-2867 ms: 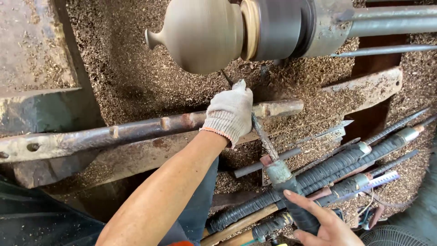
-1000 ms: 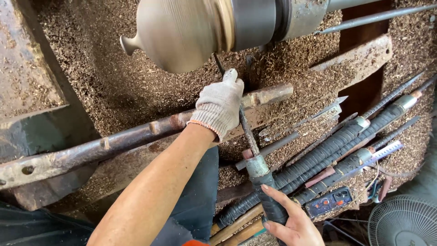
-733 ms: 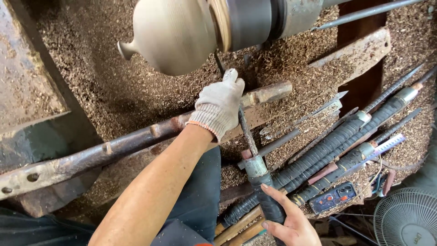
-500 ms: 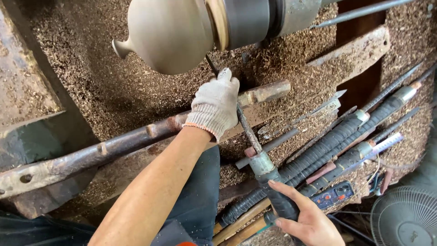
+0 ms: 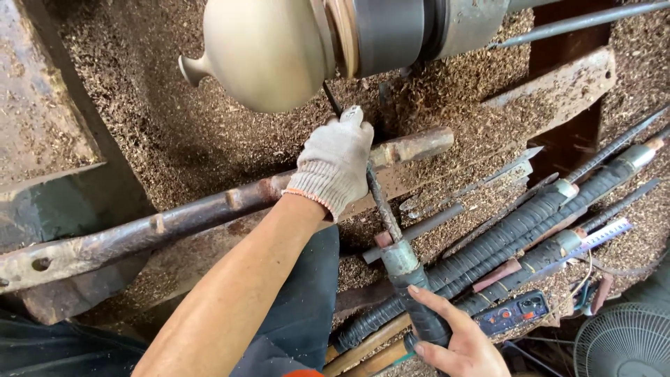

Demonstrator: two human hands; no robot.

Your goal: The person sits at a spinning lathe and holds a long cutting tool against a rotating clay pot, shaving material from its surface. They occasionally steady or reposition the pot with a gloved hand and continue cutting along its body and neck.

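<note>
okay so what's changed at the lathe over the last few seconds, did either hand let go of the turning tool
Neither let go. The gloved left hand stays on the rusty rest bar, steadying the tool shaft; the bare right hand keeps the wrapped handle. The tool tip has come up from near the bar to the underside of the pale wooden piece.

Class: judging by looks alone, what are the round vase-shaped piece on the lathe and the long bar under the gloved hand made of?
Pale vase-shaped piece: probably wood, smooth and matte, with shavings heaped below. Long brown bar: apparently rusted iron or steel, rough and pitted.
</note>
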